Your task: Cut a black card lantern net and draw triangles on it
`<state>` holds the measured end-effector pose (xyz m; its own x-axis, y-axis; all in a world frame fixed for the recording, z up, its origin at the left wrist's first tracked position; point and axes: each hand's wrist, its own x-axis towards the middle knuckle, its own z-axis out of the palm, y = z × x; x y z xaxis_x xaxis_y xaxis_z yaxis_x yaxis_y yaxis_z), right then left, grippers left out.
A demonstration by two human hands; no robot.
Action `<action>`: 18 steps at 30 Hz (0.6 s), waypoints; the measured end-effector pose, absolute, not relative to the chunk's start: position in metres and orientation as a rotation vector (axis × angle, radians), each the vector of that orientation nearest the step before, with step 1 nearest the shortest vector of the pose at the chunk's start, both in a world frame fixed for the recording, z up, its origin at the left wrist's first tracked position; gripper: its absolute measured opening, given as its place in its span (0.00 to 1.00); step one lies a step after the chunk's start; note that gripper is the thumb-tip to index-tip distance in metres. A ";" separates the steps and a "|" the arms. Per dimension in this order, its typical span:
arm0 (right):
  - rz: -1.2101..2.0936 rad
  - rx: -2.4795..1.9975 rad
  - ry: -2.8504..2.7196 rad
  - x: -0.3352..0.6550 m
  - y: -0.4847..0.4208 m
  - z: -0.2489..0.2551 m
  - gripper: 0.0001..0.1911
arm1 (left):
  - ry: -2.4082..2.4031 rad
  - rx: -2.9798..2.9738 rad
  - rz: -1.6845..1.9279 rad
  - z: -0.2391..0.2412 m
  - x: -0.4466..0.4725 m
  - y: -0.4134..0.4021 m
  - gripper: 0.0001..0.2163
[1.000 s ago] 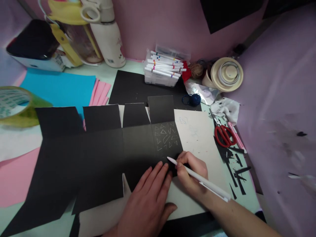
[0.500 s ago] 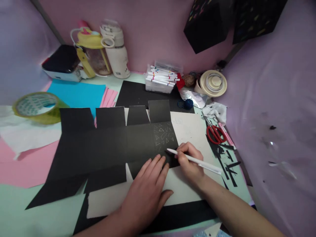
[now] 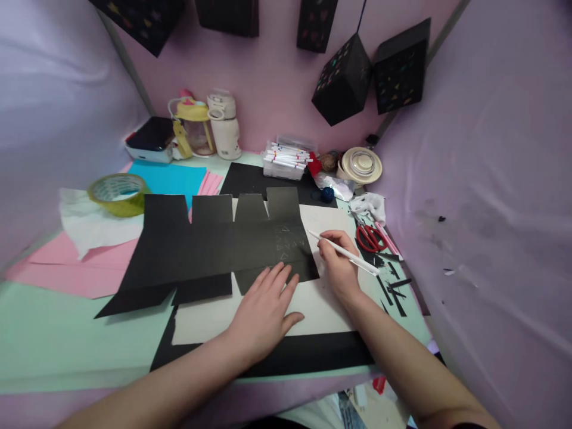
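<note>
A black card cut-out (image 3: 205,250) with flaps lies across the table, folded along creases. Small light triangle outlines (image 3: 286,241) are drawn on its right-hand panel. My left hand (image 3: 268,301) rests flat with fingers spread, fingertips on the card's lower right flap and palm over a white sheet. My right hand (image 3: 339,265) is closed around a white pen (image 3: 353,258). The pen's tip points up and left, just off the card's right edge, over the white sheet (image 3: 330,304) beneath.
Red-handled scissors (image 3: 370,238), a pink cutter (image 3: 388,238) and black paper scraps (image 3: 395,289) lie at right. Behind stand a box of white markers (image 3: 286,161), a white bottle (image 3: 226,131) and a yellow-lidded jug (image 3: 196,128). Tape (image 3: 118,193) sits left. Black paper boxes (image 3: 344,80) hang above.
My right hand has lifted the pen away from the drawn panel, past the card's right edge. My left hand still lies on the card. The camera view has tilted up.
</note>
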<state>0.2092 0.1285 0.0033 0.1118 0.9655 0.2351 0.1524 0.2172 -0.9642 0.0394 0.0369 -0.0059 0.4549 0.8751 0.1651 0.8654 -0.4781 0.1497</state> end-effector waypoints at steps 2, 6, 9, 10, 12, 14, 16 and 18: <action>0.893 -1.192 -1.314 0.210 0.130 0.005 0.06 | 1.599 2.642 0.261 -0.001 0.045 0.037 0.31; 0.995 -1.183 -1.453 0.211 0.135 0.007 0.02 | 1.657 2.619 0.169 0.008 0.061 0.039 0.38; 1.063 -1.176 -1.591 0.208 0.138 0.006 0.04 | 1.661 2.652 0.166 0.008 0.070 0.042 0.38; 1.054 -1.174 -1.628 0.207 0.139 0.005 0.04 | 1.659 2.659 0.168 0.006 0.072 0.042 0.37; 0.986 -1.170 -1.671 0.204 0.140 0.000 0.04 | 1.665 2.655 0.175 0.003 0.073 0.044 0.37; 0.902 -1.167 -1.668 0.202 0.141 -0.006 0.03 | 1.661 2.641 0.196 -0.001 0.073 0.044 0.37; 0.854 -1.164 -1.632 0.201 0.143 -0.013 0.02 | 1.644 2.630 0.234 -0.004 0.071 0.044 0.37; 0.847 -1.160 -1.618 0.201 0.144 -0.018 0.02 | 1.627 2.610 0.276 -0.007 0.069 0.043 0.38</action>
<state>0.2014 0.1444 -0.0180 -0.1103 0.9498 0.2929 0.3000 0.3128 -0.9012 0.0690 0.0433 -0.0067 0.4294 0.8948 0.1227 0.8852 -0.4439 0.1393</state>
